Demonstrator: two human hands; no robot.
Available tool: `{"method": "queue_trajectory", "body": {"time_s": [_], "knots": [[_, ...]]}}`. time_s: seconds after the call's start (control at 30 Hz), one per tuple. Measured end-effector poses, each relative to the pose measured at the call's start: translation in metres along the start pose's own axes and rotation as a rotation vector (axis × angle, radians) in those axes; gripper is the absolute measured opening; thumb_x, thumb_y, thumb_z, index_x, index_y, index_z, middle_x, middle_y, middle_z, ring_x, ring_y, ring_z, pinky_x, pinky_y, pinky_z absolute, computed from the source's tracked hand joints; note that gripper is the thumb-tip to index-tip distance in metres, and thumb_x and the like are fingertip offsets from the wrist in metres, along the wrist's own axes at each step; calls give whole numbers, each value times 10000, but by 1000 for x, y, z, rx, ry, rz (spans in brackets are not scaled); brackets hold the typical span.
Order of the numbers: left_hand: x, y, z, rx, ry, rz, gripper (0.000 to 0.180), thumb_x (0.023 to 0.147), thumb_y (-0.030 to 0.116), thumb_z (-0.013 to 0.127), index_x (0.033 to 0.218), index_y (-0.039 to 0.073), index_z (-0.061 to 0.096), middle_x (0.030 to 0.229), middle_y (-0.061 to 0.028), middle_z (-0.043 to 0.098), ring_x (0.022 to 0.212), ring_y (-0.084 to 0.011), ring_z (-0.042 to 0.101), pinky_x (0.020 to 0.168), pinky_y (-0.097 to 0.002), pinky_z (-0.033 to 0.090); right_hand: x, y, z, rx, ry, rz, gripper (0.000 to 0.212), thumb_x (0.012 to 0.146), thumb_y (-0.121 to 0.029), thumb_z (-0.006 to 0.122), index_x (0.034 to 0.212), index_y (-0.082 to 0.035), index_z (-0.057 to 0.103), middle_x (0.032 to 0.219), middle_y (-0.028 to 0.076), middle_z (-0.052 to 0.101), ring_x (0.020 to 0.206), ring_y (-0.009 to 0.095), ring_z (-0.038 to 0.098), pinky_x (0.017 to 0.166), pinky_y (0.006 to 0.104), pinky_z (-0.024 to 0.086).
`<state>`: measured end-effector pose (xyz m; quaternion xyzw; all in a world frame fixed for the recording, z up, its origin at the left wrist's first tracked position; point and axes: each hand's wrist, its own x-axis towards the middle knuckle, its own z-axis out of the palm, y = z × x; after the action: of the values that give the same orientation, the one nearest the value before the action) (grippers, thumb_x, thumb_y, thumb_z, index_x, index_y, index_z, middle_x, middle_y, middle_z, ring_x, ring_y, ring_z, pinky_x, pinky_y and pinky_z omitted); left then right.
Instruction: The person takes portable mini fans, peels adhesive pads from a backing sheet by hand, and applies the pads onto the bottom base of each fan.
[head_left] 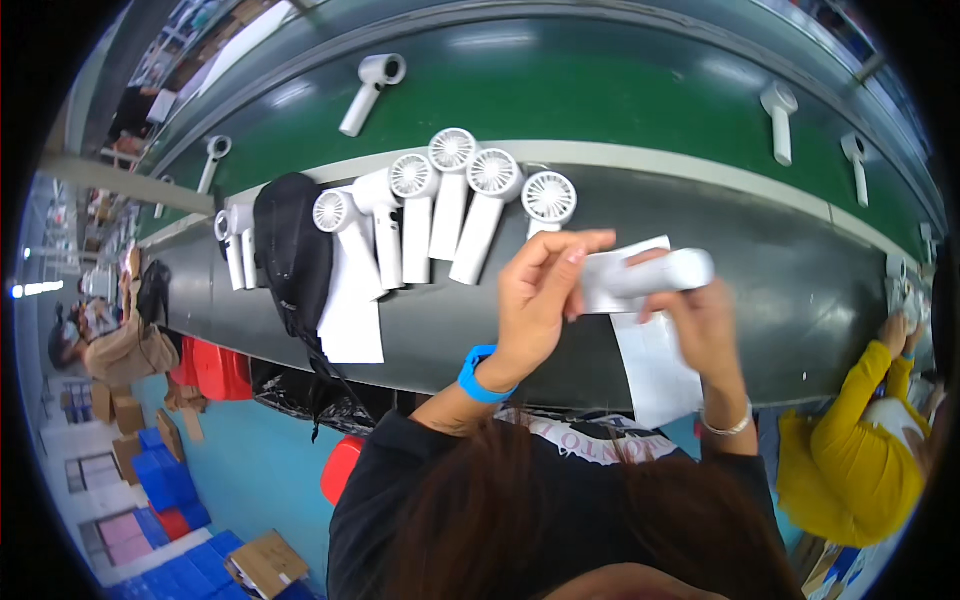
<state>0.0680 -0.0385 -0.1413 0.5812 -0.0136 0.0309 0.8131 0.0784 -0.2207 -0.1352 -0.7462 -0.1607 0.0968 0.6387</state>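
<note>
My right hand [695, 325], slightly blurred, is closed round a white handheld fan [655, 275], its rounded end toward the right; the rest is hard to make out. My left hand [540, 295], with a blue wristband, pinches the left edge of a small white sheet [600, 290] that lies behind the fan. Below my right hand a larger white paper [655, 370] rests on the dark workbench [760, 320]. Just beyond my left hand lies another white fan [549, 198], its handle partly hidden. Several more white fans [447, 215] lie in a row to the left.
A black bag [292, 250] sits left of the fans, beside a white paper [350, 320]. Beyond the bench runs a green conveyor belt [600, 100] carrying spaced-out fans [372, 90]. At the right a co-worker in a yellow sleeve [850, 410] works at the same bench.
</note>
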Motion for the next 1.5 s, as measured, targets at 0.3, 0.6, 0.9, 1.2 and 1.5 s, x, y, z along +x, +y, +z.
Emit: {"method": "queue_trajectory", "body": {"time_s": [0.3, 0.6, 0.9, 1.2, 1.5], "knots": [[-11, -63, 12, 839, -540, 362, 373, 792, 256, 635, 1095, 54, 551, 1208, -142, 494, 1147, -287, 444, 975, -454, 324, 150, 54, -83, -945, 377, -413, 411, 731, 148, 426, 1069, -42, 562, 1247, 153, 499, 1123, 334, 490, 904, 341, 412], [1, -67, -6, 1039, -554, 357, 540, 691, 267, 722, 1152, 72, 522, 1338, -128, 390, 1265, -328, 330, 1053, -515, 203, 139, 57, -69, -913, 284, -423, 519, 700, 128, 439, 1175, -68, 510, 1255, 166, 466, 1008, 364, 530, 836, 410, 437], [-2, -69, 2, 1035, -458, 372, 918, 549, 306, 813, 1264, -39, 353, 1280, -247, 388, 1236, -373, 342, 1047, -460, 259, 2, 53, -15, -539, 147, 46, 163, 779, 15, 580, 935, -16, 617, 815, 81, 569, 663, 170, 557, 579, 260, 444], [-5, -69, 6, 986, -449, 325, 1011, 524, 323, 833, 1292, -47, 290, 1280, -264, 397, 1216, -391, 377, 1035, -472, 278, -7, 68, 14, -652, 379, -103, 120, 747, 24, 609, 855, -13, 569, 817, 102, 539, 699, 221, 545, 638, 311, 449], [-4, -76, -1, 958, -431, 326, 1029, 521, 346, 829, 1284, -66, 276, 1263, -275, 401, 1197, -411, 384, 1039, -475, 266, -5, 65, 12, -643, 261, -30, 62, 792, -17, 570, 846, -21, 540, 829, 117, 524, 730, 258, 553, 643, 319, 444]]}}
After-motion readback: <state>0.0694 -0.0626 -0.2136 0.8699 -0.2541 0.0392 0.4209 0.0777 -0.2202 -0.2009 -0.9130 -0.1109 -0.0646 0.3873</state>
